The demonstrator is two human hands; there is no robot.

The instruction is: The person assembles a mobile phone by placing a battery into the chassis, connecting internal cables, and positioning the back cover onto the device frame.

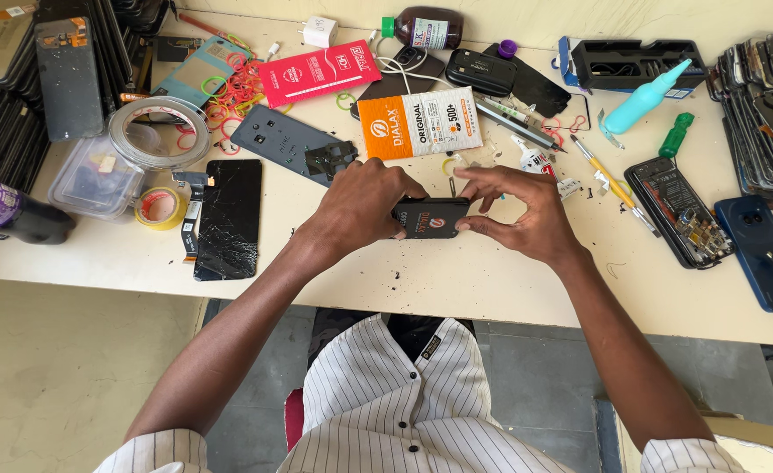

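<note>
A small flat black packet with a red round mark [430, 217] is held between both hands above the white worktable [456, 271]. My left hand [360, 206] grips its left end with fingers curled over the top. Its right end sits pinched between thumb and fingertips of my right hand [522, 210]. Just behind the hands lies an orange and white packet [417, 121].
A cracked black phone screen [229, 219] and a roll of tape [160, 208] lie to the left. A grey phone back [295, 144], red packet [318, 73], teal squeeze bottle [645, 98], opened phone [677, 210], blue phone [761, 250] and screen stacks [758, 105] crowd the table.
</note>
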